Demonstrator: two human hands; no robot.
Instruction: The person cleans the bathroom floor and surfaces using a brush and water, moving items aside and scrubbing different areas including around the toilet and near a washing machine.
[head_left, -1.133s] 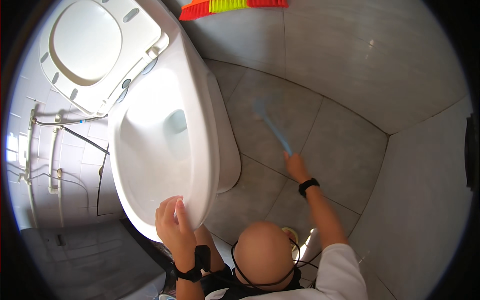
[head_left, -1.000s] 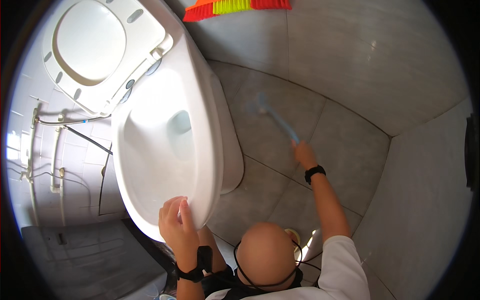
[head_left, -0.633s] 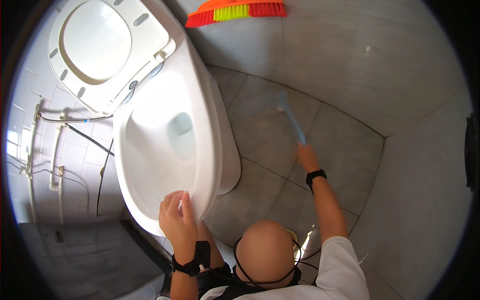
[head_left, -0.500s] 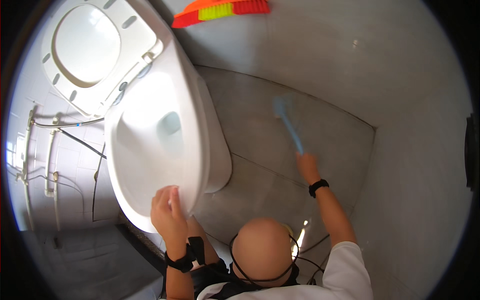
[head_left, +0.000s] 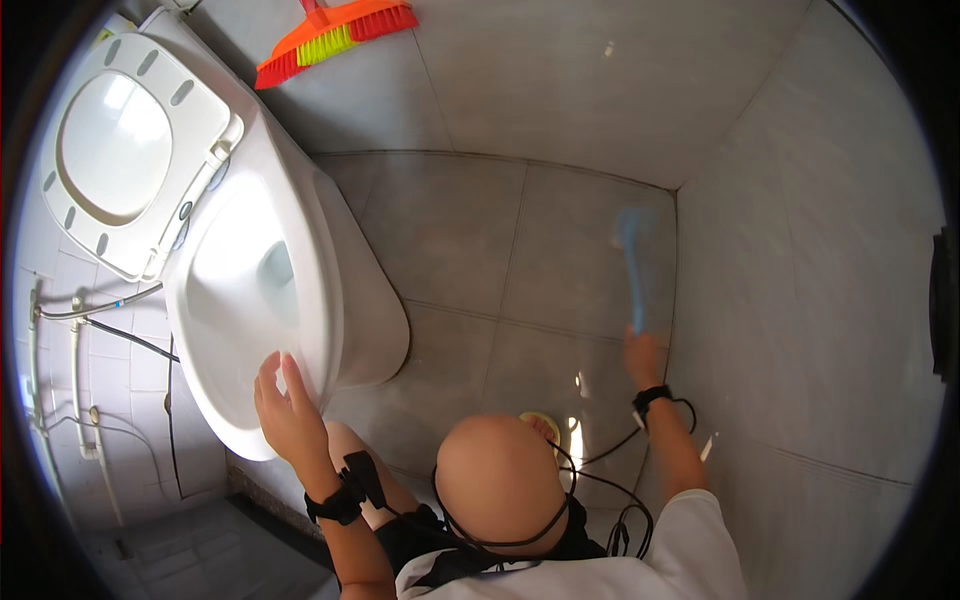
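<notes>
My right hand (head_left: 643,362) is wrapped round the handle of a blue scrub brush (head_left: 633,270). The brush points away from me over the grey tiled floor, near the right wall, its head smeared by motion; whether the bristles touch the tiles I cannot tell. At the near right rim of a white toilet (head_left: 325,300), my left hand (head_left: 290,415) is open, thumb and fingers apart, with nothing in it. I cannot tell whether it touches the rim. The toilet's seat and lid (head_left: 205,165) are raised, and some water shows in the bowl.
An orange broom (head_left: 335,35) with red and yellow bristles leans at the far wall. Hoses and pipes (head_left: 80,370) run along the left wall. Black cables (head_left: 630,520) loop round my bent knee (head_left: 505,480) and across the floor. A dark ledge (head_left: 250,540) lies at the lower left.
The brush in my right hand has moved right, closer to the wall corner. My left hand's fingers have spread. The whole view has shifted, so the toilet and broom appear farther left.
</notes>
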